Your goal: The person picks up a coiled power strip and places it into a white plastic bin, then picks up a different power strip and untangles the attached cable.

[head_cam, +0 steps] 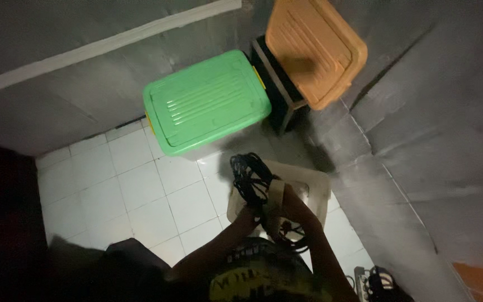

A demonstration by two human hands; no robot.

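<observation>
A coil of black cable point(251, 173) is bunched just in front of me, low in the head view. A pale tan strap point(275, 193) wraps across the bundle. My left hand point(247, 216) grips the lower left of the bundle. My right hand point(296, 206) closes on the strap and the cable from the right. More black cable hangs in loops under my hands point(293, 239). Below the bundle a pale translucent tub point(317, 184) stands on the white tiled floor point(141, 190).
A green-lidded storage box point(205, 100) stands on the floor by the grey wall. To its right an orange-lidded box point(315, 47) rests on a dark stand point(278, 84). A sandal point(373, 279) lies at the lower right. Dark cloth point(124, 260) fills the lower left.
</observation>
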